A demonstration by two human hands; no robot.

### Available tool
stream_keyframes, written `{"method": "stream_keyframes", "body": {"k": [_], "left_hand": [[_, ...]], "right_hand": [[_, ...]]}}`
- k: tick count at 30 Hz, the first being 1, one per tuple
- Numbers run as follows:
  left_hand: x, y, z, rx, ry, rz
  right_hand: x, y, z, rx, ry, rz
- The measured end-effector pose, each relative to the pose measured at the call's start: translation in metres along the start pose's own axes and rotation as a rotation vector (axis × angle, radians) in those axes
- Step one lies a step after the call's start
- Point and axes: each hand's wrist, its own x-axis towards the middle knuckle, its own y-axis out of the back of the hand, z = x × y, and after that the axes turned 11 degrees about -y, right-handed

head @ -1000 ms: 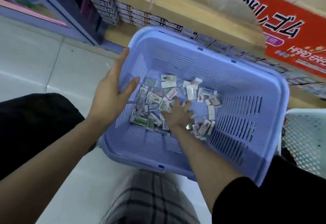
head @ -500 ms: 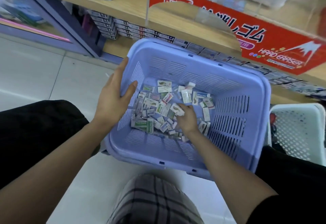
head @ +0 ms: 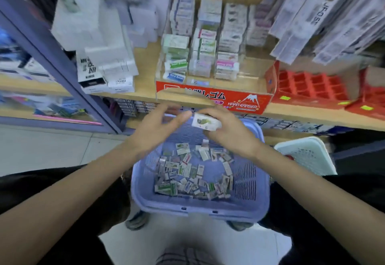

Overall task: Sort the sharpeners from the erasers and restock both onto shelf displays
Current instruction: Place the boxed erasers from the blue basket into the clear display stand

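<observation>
Underfoot, pale glossy floor tiles (head: 52, 150) meet a wooden shelf (head: 145, 60) carrying a clear eraser display (head: 212, 95) with a red card front. Below it, a lilac slatted plastic basket (head: 200, 210) holds small wrapped erasers (head: 191, 173). Above the basket, the right hand (head: 229, 133) pinches one white rectangular eraser (head: 206, 121) in its fingers. The left hand (head: 154, 131) has its fingers spread loosely alongside.

The wooden shelf (head: 308, 115) carries stacked white boxes (head: 98, 41) on its left, a clear display case (head: 245, 83) filled with rows of eraser packs (head: 227, 64) in the middle, and a red compartment tray (head: 308, 85) on the right. Below it, on the pale tiled floor (head: 48, 152), a purple basket (head: 200, 207) seems to rest. A pale basket (head: 308, 156) is just beside it on the right.
</observation>
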Motion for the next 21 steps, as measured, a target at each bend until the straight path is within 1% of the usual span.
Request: {"method": "stream_keyframes", "body": {"k": [2, 5, 7, 10, 13, 15, 17, 19, 21], "left_hand": [[0.005, -0.003, 0.020, -0.203, 0.016, -0.058], [0.010, -0.006, 0.034, -0.443, 0.032, -0.057], [0.015, -0.007, 0.037, -0.534, 0.048, -0.068], [0.021, -0.012, 0.039, -0.633, 0.133, -0.066], [0.031, -0.015, 0.042, -0.636, 0.154, -0.037], [0.037, -0.013, 0.046, -0.598, 0.130, -0.065], [0.039, -0.012, 0.050, -0.588, 0.115, -0.069], [0.040, -0.010, 0.050, -0.599, 0.094, -0.012], [0.040, -0.006, 0.051, -0.610, 0.069, 0.055]], "right_hand": [[-0.007, 0.010, -0.011, -0.030, 0.018, 0.006], [-0.014, 0.019, -0.019, -0.015, 0.031, 0.041], [-0.017, 0.024, -0.021, 0.006, 0.031, 0.062], [-0.016, 0.026, -0.022, 0.012, 0.053, 0.085], [-0.010, 0.027, -0.021, -0.003, 0.104, 0.132], [-0.006, 0.033, -0.018, 0.029, 0.125, 0.183], [-0.003, 0.040, -0.016, 0.048, 0.142, 0.189], [-0.003, 0.048, -0.017, 0.076, 0.144, 0.151], [-0.003, 0.058, -0.016, 0.129, 0.133, 0.148]]}}
